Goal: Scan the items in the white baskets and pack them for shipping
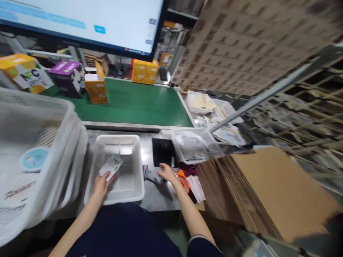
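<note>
At the bottom of the frame both bare forearms reach up from a dark lap. Lower left of centre, the left hand (102, 182) is closed on a small pale packet (112, 166), holding it by its lower end inside a white mesh basket (135, 167) that sits on the grey metal bench (158, 196). Just right of the basket, the right hand (167, 173) lies palm down with its fingers spread loosely on a dark grey handheld device (150, 174) (likely a scanner, too blurred to be sure); whether it grips it I cannot tell. An orange tape roll (184, 179) sits touching the wrist's right side.

At the left edge, a nested stack of larger white baskets (40, 142) fills the foreground. At lower right, a thick pile of flat cardboard sheets (268, 189) lies tilted. Just above the right hand is a black pad (162, 151), and beside it another small basket with bagged items (195, 144).

Farther up, a green conveyor belt (142, 103) carries orange cartons (95, 85) and a purple carton (68, 76). Across the upper left hangs a bright monitor (80, 21).
</note>
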The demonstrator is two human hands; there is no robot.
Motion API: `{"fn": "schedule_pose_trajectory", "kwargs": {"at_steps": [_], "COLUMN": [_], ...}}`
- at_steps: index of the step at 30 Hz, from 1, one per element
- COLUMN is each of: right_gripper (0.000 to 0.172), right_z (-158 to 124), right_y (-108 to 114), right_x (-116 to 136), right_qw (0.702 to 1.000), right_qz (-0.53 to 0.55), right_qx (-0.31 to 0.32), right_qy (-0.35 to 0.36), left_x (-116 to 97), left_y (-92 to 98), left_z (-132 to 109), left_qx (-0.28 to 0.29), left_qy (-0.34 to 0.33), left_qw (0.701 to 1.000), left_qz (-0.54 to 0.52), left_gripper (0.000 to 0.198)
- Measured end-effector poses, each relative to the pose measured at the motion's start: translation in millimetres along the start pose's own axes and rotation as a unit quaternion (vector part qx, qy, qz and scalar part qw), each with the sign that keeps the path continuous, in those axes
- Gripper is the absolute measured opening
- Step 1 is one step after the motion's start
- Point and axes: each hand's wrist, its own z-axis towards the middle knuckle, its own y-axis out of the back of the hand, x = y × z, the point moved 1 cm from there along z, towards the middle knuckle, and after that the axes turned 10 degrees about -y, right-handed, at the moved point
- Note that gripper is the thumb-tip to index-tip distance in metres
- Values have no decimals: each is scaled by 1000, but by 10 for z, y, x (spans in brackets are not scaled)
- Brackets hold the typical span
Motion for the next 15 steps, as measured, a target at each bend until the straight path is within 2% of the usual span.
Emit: {"fn": "schedule_pose_trajectory", "kwargs": {"at_steps": [2,3,5,6,8,11,13,15], "right_gripper": [59,65,63,59,52,51,52,50], "right_z": [-202,-273,-338,-336,-309,-373,-551,-803], "right_y": [-487,-682,-933,-979,-922,-634,-490,-475], "right_x": [-95,-120,-112,-80,35,318,562,827], "right_qw": [992,985,969,962,950,940,933,920], "right_qz": [-112,-158,-233,-262,-304,-333,-339,-346], "right_qx": [49,61,64,61,47,32,50,91], "right_qy": [30,41,53,54,49,65,108,161], "left_x": [37,55,82,90,92,79,72,71], "left_y": [-24,-23,-6,5,22,36,42,42], "left_z": [49,84,152,180,227,292,339,381], "left_qx": [1,3,7,6,6,13,17,24], "left_qy": [1,0,-6,-11,-24,-53,-76,-97], "left_qw": [1000,1000,1000,1000,1000,998,997,993], "left_qz": [-16,-22,-27,-26,-18,5,29,56], "left_gripper": [24,23,23,23,25,30,29,26]}}
